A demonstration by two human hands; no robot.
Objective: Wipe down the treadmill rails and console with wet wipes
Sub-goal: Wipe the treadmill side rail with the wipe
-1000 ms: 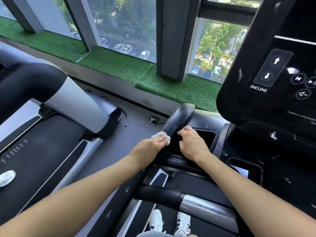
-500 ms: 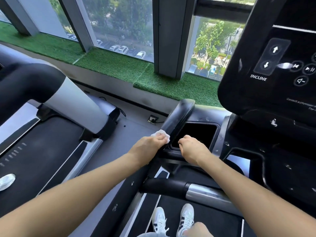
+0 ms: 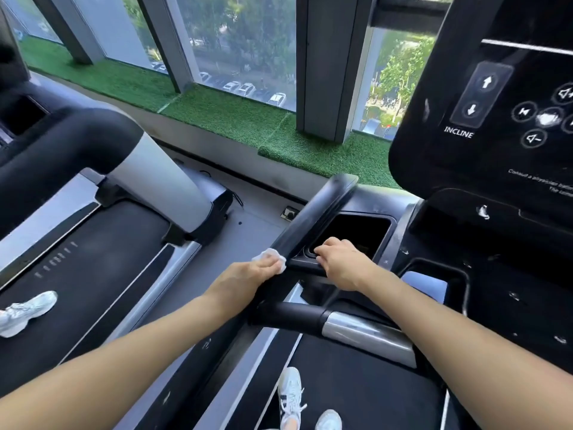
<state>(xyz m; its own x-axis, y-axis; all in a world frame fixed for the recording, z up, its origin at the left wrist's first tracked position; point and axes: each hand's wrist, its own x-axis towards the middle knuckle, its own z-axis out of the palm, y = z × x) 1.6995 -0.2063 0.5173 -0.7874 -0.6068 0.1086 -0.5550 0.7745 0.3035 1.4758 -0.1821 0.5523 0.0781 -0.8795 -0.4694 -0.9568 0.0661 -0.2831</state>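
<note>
Person stands on the treadmill belt, both arms reaching forward.

Left hand is curled around the black side rail, pressing a crumpled white wipe against the rail's outer face. Wipe sticks out past the fingertips, touching the rail about halfway up its sloped part.

Right hand sits just on the other side of the same rail. Fingers are bent, tips resting on the lower edge of the black tray recess beside the rail. It holds nothing that I can see.

The hands are near each other, with the rail between them.

Console is up on the right, glossy black and tilted toward the person. It has up/down arrow buttons labelled INCLINE, plus round media buttons next to them. A few small white specks sit on the console's lower trim and the dash below it. Neither hand is touching the console.

Front crossbar runs below the hands, black grip at the left end, silver section to the right.

White sneakers are on the belt at the bottom edge.

Second treadmill is to the left, with a grey floor strip between the two. Another white shoe is on its belt.

Green turf strip runs along the window sill ahead, parked cars outside below.
</note>
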